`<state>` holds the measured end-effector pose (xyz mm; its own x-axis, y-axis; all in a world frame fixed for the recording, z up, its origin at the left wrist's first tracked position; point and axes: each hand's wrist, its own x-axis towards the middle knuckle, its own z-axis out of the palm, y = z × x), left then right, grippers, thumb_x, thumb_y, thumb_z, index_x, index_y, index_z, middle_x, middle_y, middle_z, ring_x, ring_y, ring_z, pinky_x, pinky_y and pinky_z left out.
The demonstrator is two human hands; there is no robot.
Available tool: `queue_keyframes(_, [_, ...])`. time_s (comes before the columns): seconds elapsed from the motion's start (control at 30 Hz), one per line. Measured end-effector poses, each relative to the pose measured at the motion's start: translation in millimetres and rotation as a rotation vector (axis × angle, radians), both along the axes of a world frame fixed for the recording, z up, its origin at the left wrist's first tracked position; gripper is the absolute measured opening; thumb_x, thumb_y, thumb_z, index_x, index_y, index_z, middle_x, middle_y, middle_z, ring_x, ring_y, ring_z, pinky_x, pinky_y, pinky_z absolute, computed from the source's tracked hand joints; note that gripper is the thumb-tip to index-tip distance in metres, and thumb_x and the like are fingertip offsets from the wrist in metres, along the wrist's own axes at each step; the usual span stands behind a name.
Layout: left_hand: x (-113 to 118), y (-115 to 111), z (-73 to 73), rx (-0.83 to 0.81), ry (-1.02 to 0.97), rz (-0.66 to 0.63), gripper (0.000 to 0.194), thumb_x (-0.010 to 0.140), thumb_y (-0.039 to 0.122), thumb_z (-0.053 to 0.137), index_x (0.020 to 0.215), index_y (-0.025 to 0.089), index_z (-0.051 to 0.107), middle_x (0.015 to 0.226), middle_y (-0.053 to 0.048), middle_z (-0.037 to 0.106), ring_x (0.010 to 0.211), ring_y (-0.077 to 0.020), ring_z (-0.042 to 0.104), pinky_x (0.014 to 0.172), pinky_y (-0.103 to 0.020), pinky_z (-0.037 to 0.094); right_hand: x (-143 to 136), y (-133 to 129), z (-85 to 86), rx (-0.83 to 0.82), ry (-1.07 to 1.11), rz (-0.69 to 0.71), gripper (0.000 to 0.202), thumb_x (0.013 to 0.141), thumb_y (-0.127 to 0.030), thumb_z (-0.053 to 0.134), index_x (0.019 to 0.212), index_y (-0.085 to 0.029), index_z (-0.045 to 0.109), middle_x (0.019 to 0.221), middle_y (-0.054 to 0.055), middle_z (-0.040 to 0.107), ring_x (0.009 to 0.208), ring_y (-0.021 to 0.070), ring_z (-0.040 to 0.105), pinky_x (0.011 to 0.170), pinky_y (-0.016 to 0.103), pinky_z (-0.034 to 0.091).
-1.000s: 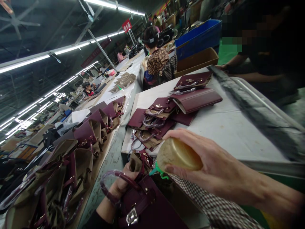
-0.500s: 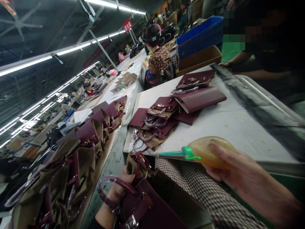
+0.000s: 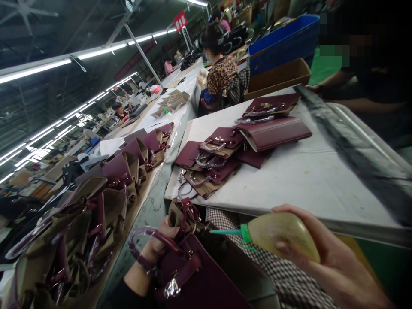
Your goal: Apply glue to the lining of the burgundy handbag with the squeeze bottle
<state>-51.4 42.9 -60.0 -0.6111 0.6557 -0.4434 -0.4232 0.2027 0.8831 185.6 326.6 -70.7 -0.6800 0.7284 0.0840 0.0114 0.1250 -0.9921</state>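
A maroon handbag [image 3: 206,270] with a tan lining lies across the lap at the bottom of the view. My left hand [image 3: 159,240] reaches past its plastic-wrapped handle and is closed on the bag's far edge; some fingers are hidden. Closed around a yellowish squeeze bottle [image 3: 277,234] is my right hand [image 3: 325,253]. The bottle lies on its side, its green nozzle pointing left above the bag's opening. Whether the nozzle tip touches the bag I cannot tell.
Several maroon bags [image 3: 222,150] lie stacked on the white table [image 3: 289,180]. More open bags [image 3: 109,206] stand along the bench at left. A person in a patterned top [image 3: 223,73] sits ahead; another person's arm [image 3: 334,79] rests at right, near blue and brown bins [image 3: 283,43].
My right hand has brought the bottle lower and turned, so its nozzle now lies over the bag rather than against the table edge. My left hand keeps its grip.
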Motion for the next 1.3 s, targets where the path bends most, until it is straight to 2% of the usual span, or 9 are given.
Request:
queue_keyframes(0.1, [1,0,2.8,-0.006,-0.004,-0.019,0.039,0.067,0.041,0.097,0.096,0.017,0.086,0.093,-0.01,0.085,0.089,-0.0342,0.08,0.09,-0.042,0.061,-2,-5,-5.7,-0.001,0.098,0.074,0.043,0.075,-0.05,0.089,0.114,-0.04,0.074,0.097,-0.004,0.082,0.073,0.0215,0.08,0.062,0.019,0.066])
queue_keyframes(0.27, [0,5,5.0,-0.012,-0.009,-0.051,0.043,0.066,0.041,0.098,0.103,0.022,0.087,0.097,-0.007,0.086,0.099,-0.0357,0.08,0.099,-0.044,0.058,-2,-7,-19.3,0.122,0.062,0.144,0.047,0.083,-0.05,0.084,0.126,-0.043,0.066,0.109,-0.002,0.077,0.084,0.0266,0.078,0.073,0.029,0.069])
queue_keyframes(0.47, [-6,12,12.7,-0.035,-0.044,-0.097,0.042,0.067,0.04,0.1,0.102,0.021,0.086,0.101,-0.007,0.086,0.099,-0.0313,0.08,0.103,-0.043,0.057,-4,2,-5.8,0.194,0.005,0.172,0.04,0.089,-0.049,0.079,0.125,-0.044,0.064,0.105,-0.003,0.075,0.069,0.0228,0.073,0.08,0.035,0.069])
queue_keyframes(0.6, [-15,21,18.0,-0.051,-0.085,-0.164,0.038,0.065,0.034,0.099,0.096,0.017,0.086,0.091,-0.009,0.085,0.087,-0.0292,0.08,0.089,-0.038,0.062,-1,10,-3.4,0.199,-0.029,0.209,0.046,0.09,-0.055,0.078,0.13,-0.04,0.063,0.109,0.001,0.076,0.08,0.0251,0.076,0.081,0.036,0.068])
queue_keyframes(0.73, [-19,34,12.5,-0.062,-0.139,-0.228,0.028,0.07,0.019,0.093,0.097,0.017,0.085,0.086,-0.008,0.084,0.075,-0.0248,0.078,0.076,-0.034,0.062,6,22,-3.5,0.265,-0.114,0.193,0.05,0.087,-0.061,0.079,0.128,-0.036,0.065,0.114,0.004,0.075,0.088,0.0285,0.076,0.084,0.043,0.068])
queue_keyframes(0.87, [-16,46,0.4,-0.039,-0.166,-0.225,0.037,0.073,0.019,0.092,0.108,0.013,0.083,0.097,-0.011,0.085,0.083,-0.0244,0.08,0.085,-0.035,0.063,13,34,-6.1,0.326,-0.175,0.195,0.051,0.087,-0.062,0.078,0.127,-0.033,0.066,0.119,0.006,0.074,0.094,0.0307,0.075,0.089,0.048,0.066])
queue_keyframes(0.97, [-15,50,-4.9,-0.042,-0.163,-0.208,0.04,0.071,0.02,0.095,0.108,0.011,0.082,0.098,-0.012,0.084,0.086,-0.0249,0.08,0.087,-0.034,0.063,16,39,-7.9,0.33,-0.203,0.187,0.051,0.086,-0.064,0.078,0.125,-0.033,0.066,0.116,0.006,0.074,0.092,0.0309,0.074,0.088,0.048,0.065])
queue_keyframes(1.1, [-14,51,-3.7,-0.05,-0.161,-0.193,0.038,0.068,0.02,0.097,0.102,0.01,0.082,0.087,-0.011,0.083,0.076,-0.0221,0.078,0.073,-0.028,0.062,12,39,-9.6,0.33,-0.178,0.189,0.05,0.09,-0.061,0.077,0.13,-0.035,0.061,0.12,0.005,0.072,0.096,0.0293,0.073,0.088,0.043,0.065])
queue_keyframes(1.3, [-12,50,-2.4,-0.034,-0.162,-0.199,0.04,0.071,0.02,0.096,0.108,0.012,0.082,0.092,-0.011,0.084,0.081,-0.0231,0.08,0.08,-0.031,0.063,0,35,-10.7,0.45,-0.112,0.264,0.048,0.093,-0.054,0.076,0.131,-0.03,0.059,0.122,0.007,0.069,0.104,0.03,0.071,0.093,0.044,0.061])
